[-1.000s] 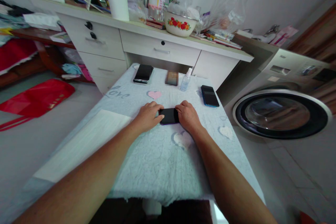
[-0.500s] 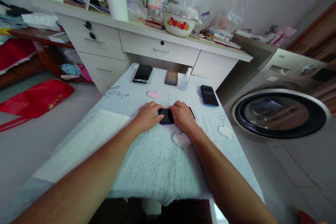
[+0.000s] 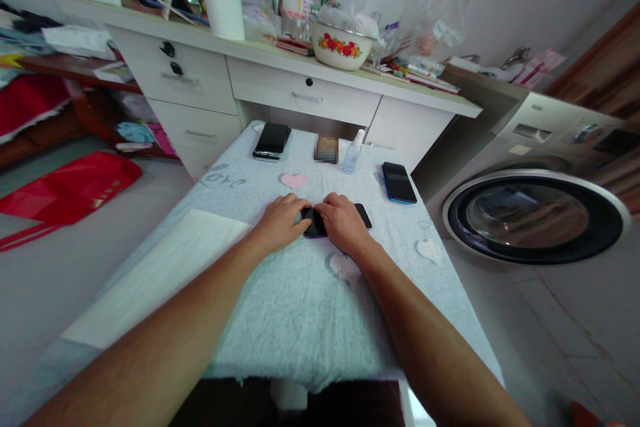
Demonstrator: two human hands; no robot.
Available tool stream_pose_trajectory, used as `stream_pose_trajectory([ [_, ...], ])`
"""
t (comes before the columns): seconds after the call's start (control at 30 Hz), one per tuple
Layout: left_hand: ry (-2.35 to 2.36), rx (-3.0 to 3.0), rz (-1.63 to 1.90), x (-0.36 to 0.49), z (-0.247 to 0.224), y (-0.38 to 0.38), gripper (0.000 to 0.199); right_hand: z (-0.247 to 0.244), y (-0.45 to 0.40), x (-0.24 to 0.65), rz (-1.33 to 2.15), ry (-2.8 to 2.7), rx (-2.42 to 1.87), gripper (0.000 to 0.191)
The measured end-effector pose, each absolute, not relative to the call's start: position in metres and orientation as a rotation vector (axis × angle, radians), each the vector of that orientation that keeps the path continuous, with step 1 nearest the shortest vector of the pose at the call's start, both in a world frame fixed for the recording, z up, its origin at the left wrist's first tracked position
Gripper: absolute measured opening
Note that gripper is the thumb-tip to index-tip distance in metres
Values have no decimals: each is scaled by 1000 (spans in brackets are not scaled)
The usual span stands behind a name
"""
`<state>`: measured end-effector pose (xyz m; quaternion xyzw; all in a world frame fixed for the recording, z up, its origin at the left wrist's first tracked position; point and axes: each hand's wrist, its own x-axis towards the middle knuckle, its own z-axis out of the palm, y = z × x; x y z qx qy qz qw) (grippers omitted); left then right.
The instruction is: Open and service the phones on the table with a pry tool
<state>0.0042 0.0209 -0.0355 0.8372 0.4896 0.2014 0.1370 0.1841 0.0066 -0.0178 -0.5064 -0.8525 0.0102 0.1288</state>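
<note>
A dark smartphone (image 3: 364, 215) lies flat and crosswise on the cloth-covered table (image 3: 300, 320). My left hand (image 3: 283, 220) grips its left end, thumb along the near edge and fingers at the far side. Over the middle of the screen lies my right hand (image 3: 341, 221), its fingers bunched and pressed down; whatever may be under them is hidden. The phone's right end sticks out beyond that hand. Further right lies another phone (image 3: 399, 183) with a blue edge. A clear spray bottle (image 3: 353, 152) stands behind my right hand.
A pale sheet (image 3: 160, 277) lies on the table's left side. At the far edge are stacked dark phones (image 3: 272, 141) and a small blurred-out item (image 3: 327, 148). A drawer desk (image 3: 305, 90) stands beyond, a washing machine (image 3: 535, 147) at right, a red bag (image 3: 75, 187) on the floor.
My right hand has slid a little to the left along the phone, showing more of its right end. My left hand stays in place.
</note>
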Motion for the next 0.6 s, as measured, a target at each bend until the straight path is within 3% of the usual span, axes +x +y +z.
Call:
stream_pose_trajectory([
  [0.6,1389,2391,616,4,-34,21,29,-11,5,190,40,-2435,-1646,29],
])
